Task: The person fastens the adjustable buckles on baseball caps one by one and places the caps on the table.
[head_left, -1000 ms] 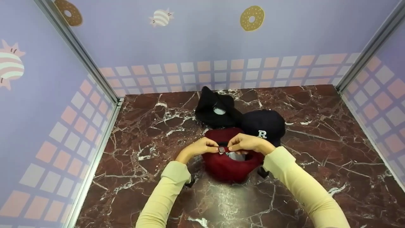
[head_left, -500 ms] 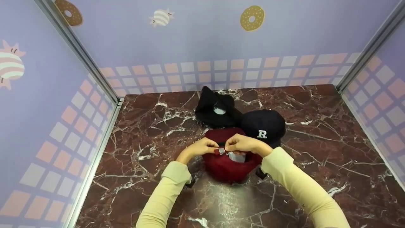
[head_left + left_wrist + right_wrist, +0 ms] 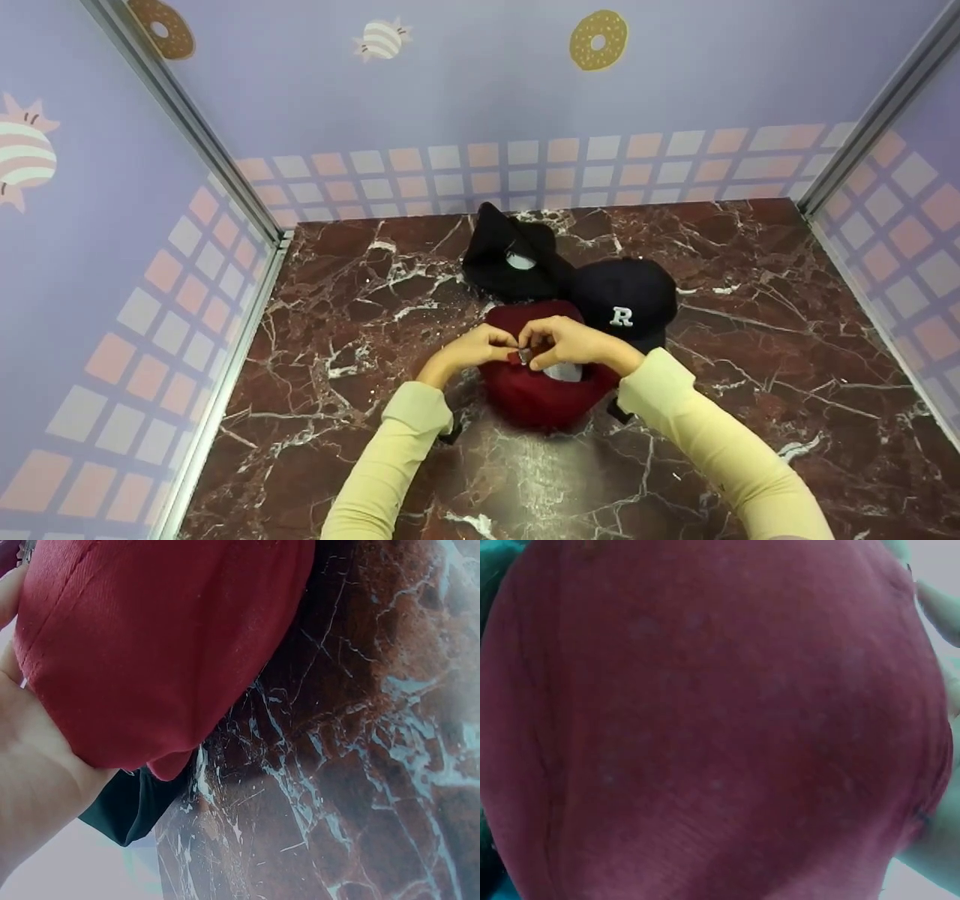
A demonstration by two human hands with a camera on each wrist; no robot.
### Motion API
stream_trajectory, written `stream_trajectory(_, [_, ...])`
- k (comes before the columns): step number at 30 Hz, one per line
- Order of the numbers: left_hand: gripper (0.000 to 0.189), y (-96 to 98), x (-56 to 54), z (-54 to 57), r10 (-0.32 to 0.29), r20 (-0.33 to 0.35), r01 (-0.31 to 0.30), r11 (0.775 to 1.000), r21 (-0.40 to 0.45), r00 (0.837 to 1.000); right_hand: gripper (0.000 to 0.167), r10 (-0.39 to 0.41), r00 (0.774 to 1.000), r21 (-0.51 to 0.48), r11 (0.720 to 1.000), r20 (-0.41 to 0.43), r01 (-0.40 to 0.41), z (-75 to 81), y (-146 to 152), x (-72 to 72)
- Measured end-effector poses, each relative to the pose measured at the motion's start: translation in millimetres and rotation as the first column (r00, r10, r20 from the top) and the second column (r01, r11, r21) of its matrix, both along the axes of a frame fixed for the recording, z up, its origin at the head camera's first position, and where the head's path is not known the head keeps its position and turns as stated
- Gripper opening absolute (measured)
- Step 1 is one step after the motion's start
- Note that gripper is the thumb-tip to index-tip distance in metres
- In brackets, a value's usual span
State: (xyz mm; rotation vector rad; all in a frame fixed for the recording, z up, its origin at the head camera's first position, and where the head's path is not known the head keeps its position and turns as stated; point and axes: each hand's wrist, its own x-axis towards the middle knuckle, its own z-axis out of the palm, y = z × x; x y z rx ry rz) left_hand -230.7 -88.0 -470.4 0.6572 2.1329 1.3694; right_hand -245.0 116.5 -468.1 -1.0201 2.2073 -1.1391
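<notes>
A dark red cap [image 3: 544,409] sits low in the middle of the marbled table, its opening and pale lining facing up. Across its back runs a short red strap with a small silver buckle [image 3: 523,357]. My left hand [image 3: 471,351] pinches the strap end left of the buckle between thumb and fingers. Bent around the buckle's right side, thumb and fingers of my right hand [image 3: 574,345] pinch the strap there. Red cloth [image 3: 165,652] lies against my left palm in the left wrist view. The cap's crown [image 3: 720,720] fills most of the right wrist view.
Behind the red cap lies a black hat [image 3: 510,277] with a pale patch showing. A navy cap [image 3: 626,289] with a white letter R sits right of it, bordering the red cap. Lilac panels [image 3: 480,82] enclose the marbled table [image 3: 360,300] at back and sides.
My right hand has shifted slightly left along the strap toward the buckle, its fingers now spread around it. The left hand has stayed in place, and the cap has hardly moved.
</notes>
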Motion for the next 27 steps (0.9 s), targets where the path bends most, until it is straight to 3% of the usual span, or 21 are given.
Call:
stream_trajectory(8, [0.025, 0.4, 0.7, 1.0, 0.026, -0.017, -0.025, 1.0, 0.01, 1.0, 0.023, -0.032, 0.97, 0.068, 0.996, -0.242, 0.05, -4.2, -4, 2.7])
stream_trajectory(12, [0.024, -0.2, 2.1, 5.0, 0.128, -0.069, -0.121, 0.988, 0.097, 0.989, 0.023, -0.065, 0.951, 0.083, 0.992, -0.302, 0.094, -5.6, -4, 2.4])
stream_trajectory(15, [0.023, -2.3, 1.8, 9.5, 0.222, -0.097, -0.207, 0.967, 0.147, 0.97, 0.022, -0.073, 0.95, 0.088, 0.991, -0.303, 0.104, -5.8, -3, 1.7])
stream_trajectory(17, [0.021, -4.0, 1.0, 12.8, 0.246, -0.086, -0.231, 0.96, 0.159, 0.965, 0.021, -0.072, 0.952, 0.092, 0.99, -0.299, 0.104, -5.2, -2, 1.2])
stream_trajectory(19, [0.021, -6.4, -1.3, 13.8, 0.232, -0.062, -0.222, 0.965, 0.137, 0.971, 0.02, -0.07, 0.955, 0.097, 0.99, -0.287, 0.102, -3.7, -2, 0.7])
stream_trajectory(23, [0.025, -10.1, -10.4, 3.8, 0.131, -0.03, -0.13, 0.991, 0.038, 0.991, 0.019, -0.06, 0.965, 0.117, 0.989, -0.255, 0.093, -0.5, -1, 0.1])
stream_trajectory(27, [0.026, -7.9, -13.8, -3.5, 0.046, -0.016, -0.047, 0.997, -0.054, 0.999, 0.019, -0.048, 0.969, 0.128, 0.988, -0.243, 0.081, 0.2, -1, -1.2])
